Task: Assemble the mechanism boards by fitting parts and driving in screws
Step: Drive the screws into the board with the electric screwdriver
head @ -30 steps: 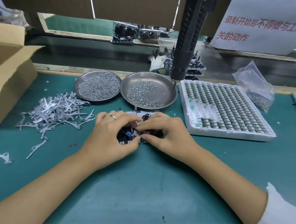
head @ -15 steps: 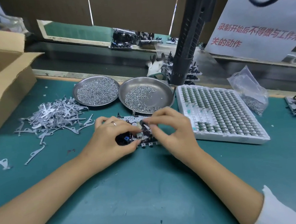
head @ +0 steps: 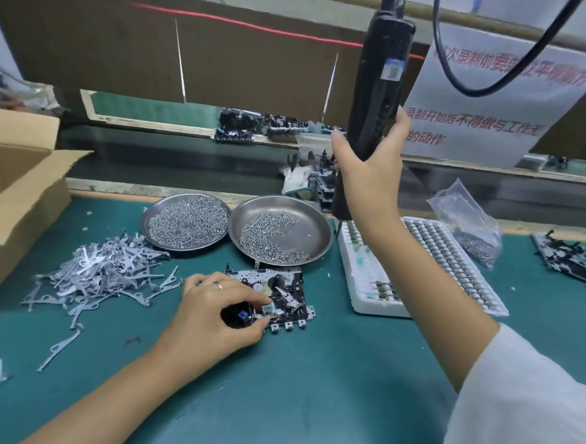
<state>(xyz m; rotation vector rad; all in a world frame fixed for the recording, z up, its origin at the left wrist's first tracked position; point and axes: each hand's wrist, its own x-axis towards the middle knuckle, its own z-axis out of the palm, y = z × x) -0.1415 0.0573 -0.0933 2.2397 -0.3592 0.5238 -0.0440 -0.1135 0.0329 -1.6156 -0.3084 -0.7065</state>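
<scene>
A mechanism board (head: 282, 296) with black and silver parts lies flat on the green mat at the centre. My left hand (head: 211, 311) rests on its left end, thumb and fingers pinching the board near a small blue part. My right hand (head: 367, 169) is raised above the table and grips the lower body of the hanging black electric screwdriver (head: 376, 100). The screwdriver's tip is hidden behind my wrist.
Two steel dishes of screws (head: 187, 221) (head: 280, 234) sit behind the board. A pile of flat metal levers (head: 95, 271) lies at left beside a cardboard box (head: 12, 191). A white tray of small parts (head: 424, 265), a screw bag (head: 470, 224) and another board (head: 568, 260) lie at right.
My right hand left the board, rose and took hold of the hanging screwdriver. My left hand stayed on the board. The view tilted upward.
</scene>
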